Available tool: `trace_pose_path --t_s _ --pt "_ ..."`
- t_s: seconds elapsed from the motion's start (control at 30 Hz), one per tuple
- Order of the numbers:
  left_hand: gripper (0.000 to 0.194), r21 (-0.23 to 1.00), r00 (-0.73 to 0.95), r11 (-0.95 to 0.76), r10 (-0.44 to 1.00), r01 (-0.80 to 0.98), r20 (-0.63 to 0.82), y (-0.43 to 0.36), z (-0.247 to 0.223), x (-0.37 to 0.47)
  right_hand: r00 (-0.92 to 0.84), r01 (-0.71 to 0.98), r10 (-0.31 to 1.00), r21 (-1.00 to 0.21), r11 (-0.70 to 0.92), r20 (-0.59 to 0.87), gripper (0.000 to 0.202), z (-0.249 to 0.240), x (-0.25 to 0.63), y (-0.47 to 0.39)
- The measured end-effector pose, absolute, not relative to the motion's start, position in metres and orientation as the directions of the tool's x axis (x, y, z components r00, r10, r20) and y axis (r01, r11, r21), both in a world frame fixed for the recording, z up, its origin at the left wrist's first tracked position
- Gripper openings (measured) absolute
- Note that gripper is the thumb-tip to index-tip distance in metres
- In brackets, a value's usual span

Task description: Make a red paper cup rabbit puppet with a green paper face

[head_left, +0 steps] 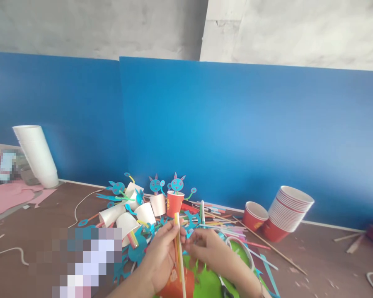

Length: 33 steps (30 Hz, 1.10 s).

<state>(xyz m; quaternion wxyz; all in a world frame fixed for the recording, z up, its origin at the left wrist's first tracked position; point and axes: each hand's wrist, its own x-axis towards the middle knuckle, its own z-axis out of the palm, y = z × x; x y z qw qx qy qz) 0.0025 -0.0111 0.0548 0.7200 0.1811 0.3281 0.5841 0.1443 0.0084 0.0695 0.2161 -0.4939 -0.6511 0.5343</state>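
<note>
My left hand is closed around a few upright straws, yellow and white, whose tops stand out above the fingers. Close beside it on the right, my right hand has its fingers bent together near the straws; whatever may be between them is too small to make out. Below the hands lies a red paper cup, partly covered by the left hand and the straws. Green paper shows under it, with black-handled scissors at the right.
Behind the hands are white cups and a red cup with blue paper faces. A single red cup and a cup stack stand right. Tall white cups lean left. A wooden stick lies right.
</note>
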Motion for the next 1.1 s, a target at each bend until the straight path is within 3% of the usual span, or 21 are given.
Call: trace_pose_path --t_s 0.13,0.33,0.5,0.67,0.9,1.1 --pt "0.006 0.635 0.17 0.303 0.95 -0.711 -0.263 -0.013 0.057 0.003 -0.327 0.206 0.945 -0.976 0.063 -0.008 0.028 0.074 0.15 0.015" --pt "0.005 0.595 0.278 0.402 0.915 -0.696 -0.293 -0.012 0.051 0.003 -0.233 0.093 0.97 -0.995 -0.04 -0.061 0.038 0.067 0.146 0.015" --pt "0.009 0.598 0.38 0.5 0.866 -0.626 -0.326 -0.016 0.055 0.004 -0.341 0.022 0.935 -0.996 -0.092 -0.094 0.031 0.061 0.145 0.016" --pt "0.019 0.672 0.393 0.458 0.882 -0.582 -0.261 -0.02 0.059 0.006 -0.312 -0.067 0.949 -0.995 -0.075 -0.05 0.03 0.06 0.144 0.018" --pt "0.024 0.77 0.346 0.364 0.917 -0.524 -0.198 -0.025 0.057 0.01 -0.271 -0.077 0.962 -0.996 -0.045 -0.022 0.036 0.059 0.14 0.019" --pt "0.022 0.724 0.373 0.434 0.891 -0.536 -0.258 -0.025 0.053 0.01 -0.253 -0.019 0.967 -1.0 -0.015 -0.009 0.038 0.062 0.139 0.019"
